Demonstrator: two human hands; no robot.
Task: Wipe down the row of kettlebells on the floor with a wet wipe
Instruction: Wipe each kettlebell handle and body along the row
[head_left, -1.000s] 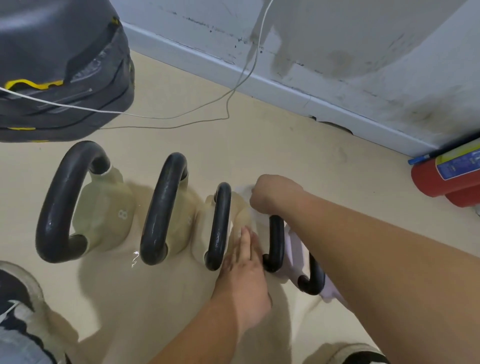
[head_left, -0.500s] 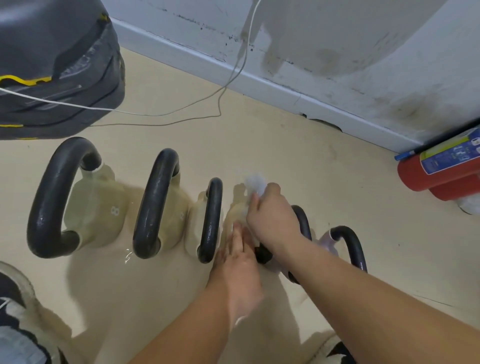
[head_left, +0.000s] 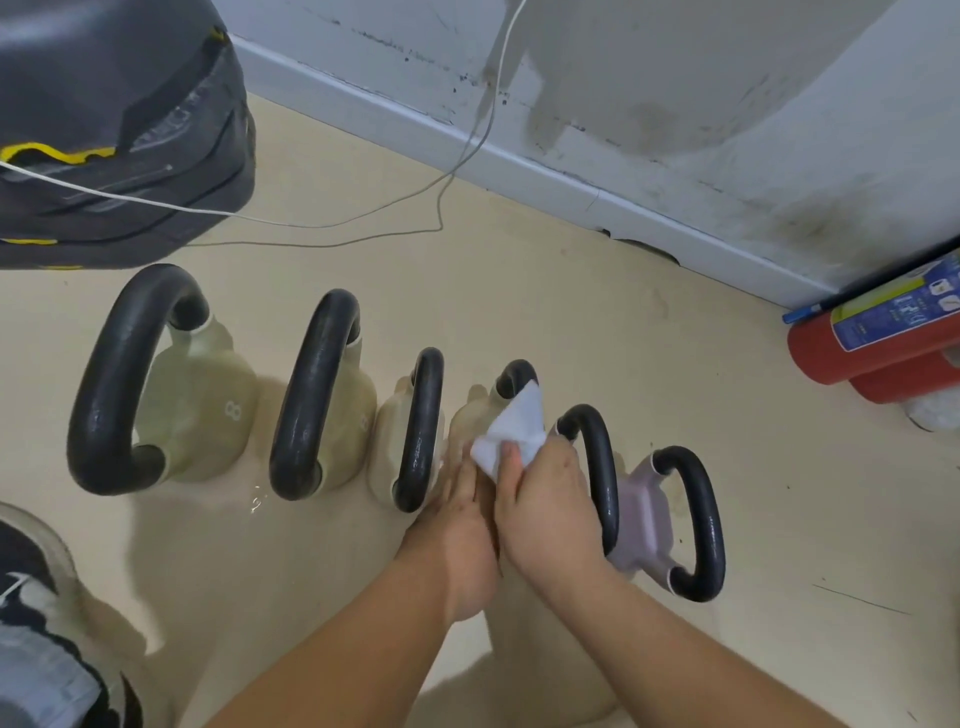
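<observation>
Several kettlebells with black handles stand in a row on the beige floor. The leftmost, cream kettlebell (head_left: 197, 415) bears an 8. The fourth kettlebell (head_left: 475, 415) is cream; its black handle (head_left: 516, 378) is mostly hidden by my hands. The two at the right are lilac, the last lilac kettlebell (head_left: 644, 514) standing nearest me. My right hand (head_left: 545, 499) grips a white wet wipe (head_left: 514, 431) around the fourth handle. My left hand (head_left: 460, 512) lies with straight fingers against that kettlebell's cream body.
A dark grey machine base (head_left: 114, 130) with a white cable (head_left: 363, 215) sits at the back left. A red fire extinguisher (head_left: 878, 338) lies by the wall at right. My shoe (head_left: 36, 597) is at the lower left. A wet spot (head_left: 255, 500) glistens on the floor.
My right hand has slid with the wipe from the far side of the fourth kettlebell toward me along its handle. My left hand has stayed against the body.
</observation>
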